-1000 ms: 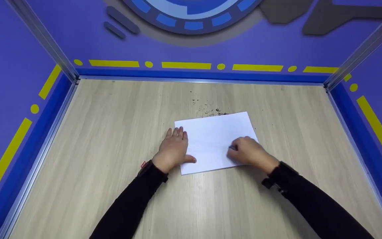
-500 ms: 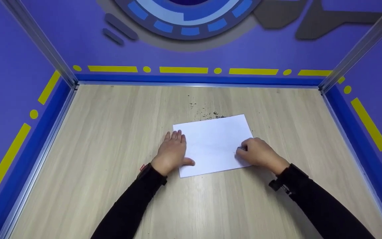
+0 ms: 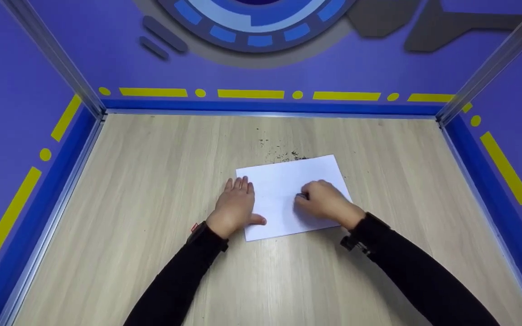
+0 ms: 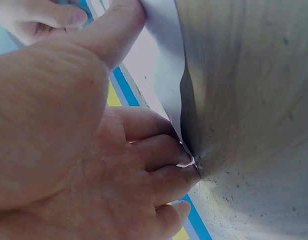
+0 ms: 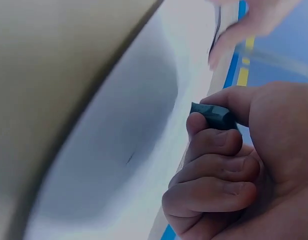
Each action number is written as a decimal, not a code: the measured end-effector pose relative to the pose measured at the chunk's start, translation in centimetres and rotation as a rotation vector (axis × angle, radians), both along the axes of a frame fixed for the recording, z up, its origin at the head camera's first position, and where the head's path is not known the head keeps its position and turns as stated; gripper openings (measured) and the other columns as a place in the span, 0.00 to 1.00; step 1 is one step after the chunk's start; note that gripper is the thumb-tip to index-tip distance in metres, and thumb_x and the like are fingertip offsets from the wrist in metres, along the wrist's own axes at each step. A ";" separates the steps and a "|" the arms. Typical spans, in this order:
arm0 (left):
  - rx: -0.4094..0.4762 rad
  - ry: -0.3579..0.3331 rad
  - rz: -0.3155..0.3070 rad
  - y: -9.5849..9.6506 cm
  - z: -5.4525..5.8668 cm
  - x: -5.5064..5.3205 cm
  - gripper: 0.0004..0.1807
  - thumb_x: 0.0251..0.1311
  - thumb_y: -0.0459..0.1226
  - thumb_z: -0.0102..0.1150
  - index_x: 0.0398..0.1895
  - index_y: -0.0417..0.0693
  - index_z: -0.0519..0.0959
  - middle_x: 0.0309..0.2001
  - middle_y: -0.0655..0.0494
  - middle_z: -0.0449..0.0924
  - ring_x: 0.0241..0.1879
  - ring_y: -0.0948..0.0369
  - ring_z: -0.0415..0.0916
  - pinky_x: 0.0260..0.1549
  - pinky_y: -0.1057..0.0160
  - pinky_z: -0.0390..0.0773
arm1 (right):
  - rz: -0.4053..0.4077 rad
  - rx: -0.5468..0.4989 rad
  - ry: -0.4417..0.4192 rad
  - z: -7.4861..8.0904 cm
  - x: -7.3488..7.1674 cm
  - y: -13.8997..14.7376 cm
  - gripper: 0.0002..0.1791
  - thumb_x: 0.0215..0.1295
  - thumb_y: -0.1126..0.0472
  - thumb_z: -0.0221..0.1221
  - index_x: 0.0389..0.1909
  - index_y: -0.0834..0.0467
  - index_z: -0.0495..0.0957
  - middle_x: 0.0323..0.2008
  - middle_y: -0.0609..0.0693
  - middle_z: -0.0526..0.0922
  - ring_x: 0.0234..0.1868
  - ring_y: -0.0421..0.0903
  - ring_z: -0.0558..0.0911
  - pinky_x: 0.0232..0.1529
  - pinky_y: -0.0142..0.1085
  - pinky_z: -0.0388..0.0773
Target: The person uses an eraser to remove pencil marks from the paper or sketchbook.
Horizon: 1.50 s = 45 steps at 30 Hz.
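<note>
A white sheet of paper (image 3: pixel 283 181) lies slightly askew on the wooden table. My left hand (image 3: pixel 234 206) rests along its left edge, fingers straight and thumb spread over the sheet. In the left wrist view the paper's edge (image 4: pixel 169 75) lifts a little beside the hand. Over the right half of the sheet, my right hand (image 3: pixel 326 201) pinches a small dark eraser (image 5: pixel 214 115) between thumb and index finger, the other fingers curled. Much of the eraser is hidden by the fingers. A short dark mark (image 5: pixel 130 158) shows on the paper in the right wrist view.
Dark crumbs (image 3: pixel 293 154) are scattered on the table (image 3: pixel 175 149) just beyond the paper's far edge. Blue-purple panels with yellow dashes (image 3: pixel 250 94) wall the table at the back and both sides, with metal strips along the joints.
My right hand with the eraser shifts a little right, then back left toward the middle of the paper. My left hand stays in place on the sheet.
</note>
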<state>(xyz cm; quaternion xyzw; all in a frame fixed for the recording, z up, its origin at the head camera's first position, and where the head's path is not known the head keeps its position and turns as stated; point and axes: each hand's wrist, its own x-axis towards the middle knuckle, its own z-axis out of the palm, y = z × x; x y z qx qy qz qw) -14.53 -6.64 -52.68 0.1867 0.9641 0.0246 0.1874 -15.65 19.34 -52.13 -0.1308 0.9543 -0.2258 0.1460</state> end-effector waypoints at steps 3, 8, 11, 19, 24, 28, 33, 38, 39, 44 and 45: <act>0.010 0.011 0.000 -0.1 -0.1 0.1 0.67 0.62 0.70 0.70 0.87 0.30 0.57 0.88 0.31 0.52 0.89 0.39 0.51 0.91 0.41 0.47 | 0.050 0.028 -0.017 0.1 -0.5 -2.9 0.26 0.75 0.53 0.61 0.16 0.49 0.64 0.19 0.44 0.68 0.26 0.47 0.70 0.31 0.40 0.67; 0.038 0.015 0.000 -0.1 -0.2 0.1 0.67 0.61 0.70 0.71 0.86 0.30 0.58 0.87 0.30 0.53 0.89 0.38 0.52 0.91 0.40 0.48 | 0.095 0.062 -0.061 -0.6 -1.1 -6.7 0.21 0.75 0.52 0.61 0.19 0.50 0.74 0.21 0.46 0.75 0.28 0.47 0.75 0.34 0.42 0.73; 0.048 0.016 0.000 0.0 -0.3 0.0 0.66 0.61 0.69 0.72 0.86 0.30 0.58 0.87 0.31 0.54 0.89 0.39 0.52 0.90 0.40 0.48 | 0.089 0.082 -0.077 -1.1 -1.5 -7.6 0.21 0.74 0.52 0.62 0.18 0.50 0.76 0.20 0.45 0.76 0.29 0.48 0.76 0.34 0.42 0.73; 0.008 0.007 -0.001 -0.1 -0.1 -0.2 0.67 0.63 0.70 0.69 0.87 0.30 0.57 0.88 0.31 0.51 0.90 0.40 0.50 0.91 0.41 0.46 | 0.034 0.091 -0.094 -1.1 -2.3 -5.2 0.22 0.70 0.52 0.63 0.15 0.49 0.71 0.23 0.47 0.77 0.30 0.49 0.77 0.33 0.41 0.73; -0.012 -0.010 0.002 0.0 0.0 -0.2 0.67 0.64 0.71 0.68 0.88 0.32 0.55 0.89 0.33 0.49 0.91 0.41 0.48 0.91 0.42 0.45 | -0.029 0.040 -0.063 -1.3 -2.0 -0.7 0.20 0.68 0.54 0.62 0.16 0.50 0.72 0.25 0.49 0.79 0.28 0.49 0.77 0.33 0.40 0.73; -0.018 -0.015 0.005 0.0 0.0 -0.1 0.67 0.64 0.71 0.67 0.88 0.32 0.55 0.89 0.33 0.49 0.91 0.41 0.47 0.91 0.42 0.45 | -0.077 0.028 -0.061 -1.4 -1.5 3.6 0.15 0.69 0.54 0.62 0.25 0.57 0.83 0.30 0.53 0.83 0.31 0.50 0.79 0.34 0.39 0.72; -0.008 -0.007 0.004 -0.1 -0.1 -0.2 0.67 0.63 0.71 0.68 0.87 0.31 0.56 0.89 0.33 0.50 0.90 0.40 0.48 0.91 0.41 0.46 | -0.174 0.052 -0.083 -1.4 -1.1 8.2 0.15 0.70 0.54 0.61 0.25 0.58 0.81 0.28 0.51 0.77 0.30 0.49 0.75 0.31 0.38 0.68; 0.001 -0.003 0.010 -0.1 0.0 -0.2 0.67 0.63 0.70 0.69 0.87 0.31 0.56 0.89 0.33 0.50 0.90 0.40 0.48 0.91 0.41 0.45 | -0.207 0.074 -0.092 -1.3 -0.8 10.1 0.19 0.69 0.54 0.59 0.19 0.53 0.69 0.22 0.47 0.69 0.26 0.48 0.72 0.27 0.38 0.65; 0.002 -0.003 0.009 -0.1 -0.1 -0.2 0.67 0.63 0.70 0.69 0.87 0.31 0.56 0.89 0.33 0.50 0.90 0.40 0.48 0.91 0.41 0.45 | -0.209 0.078 -0.097 -1.2 -0.7 10.2 0.19 0.70 0.54 0.59 0.19 0.53 0.70 0.22 0.48 0.70 0.26 0.48 0.73 0.27 0.38 0.66; 0.008 0.005 -0.001 -0.1 -0.1 0.0 0.67 0.63 0.71 0.69 0.87 0.31 0.57 0.88 0.32 0.51 0.90 0.40 0.50 0.91 0.41 0.47 | -0.198 0.097 -0.085 -1.0 -0.6 10.2 0.17 0.72 0.53 0.59 0.23 0.56 0.74 0.25 0.49 0.71 0.28 0.49 0.73 0.28 0.38 0.66; 0.007 0.004 -0.002 -0.2 -0.1 0.0 0.67 0.63 0.70 0.69 0.87 0.31 0.57 0.88 0.32 0.51 0.90 0.40 0.50 0.91 0.41 0.47 | -0.194 0.092 -0.076 -0.9 -0.6 10.1 0.17 0.72 0.54 0.59 0.23 0.56 0.73 0.24 0.48 0.70 0.28 0.48 0.72 0.28 0.38 0.65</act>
